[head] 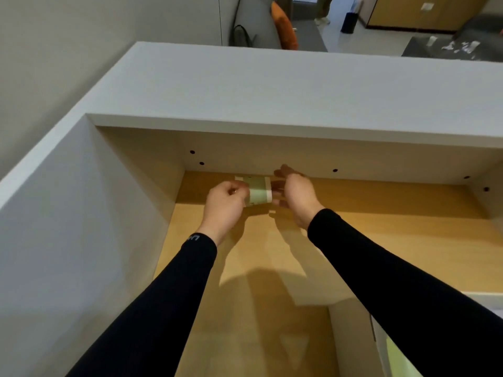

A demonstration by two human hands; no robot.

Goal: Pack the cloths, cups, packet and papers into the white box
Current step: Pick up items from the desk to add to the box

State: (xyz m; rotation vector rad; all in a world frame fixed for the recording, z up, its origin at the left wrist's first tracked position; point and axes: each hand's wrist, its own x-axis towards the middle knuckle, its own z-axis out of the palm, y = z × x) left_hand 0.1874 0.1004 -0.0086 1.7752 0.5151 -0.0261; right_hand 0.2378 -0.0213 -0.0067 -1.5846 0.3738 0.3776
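I see 2 hands reaching into a white-walled compartment (130,213) with a wooden floor (381,227). The left hand (224,204) is clenched on the left end of a pale green packet (258,192). The right hand (295,195) grasps its right end. The packet is held above the floor, near the rear wall.

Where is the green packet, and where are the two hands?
green packet (258,190), head view, on its green front face.
left hand (224,206), head view, on the back of the hand.
right hand (298,195), head view, on the back of the hand.
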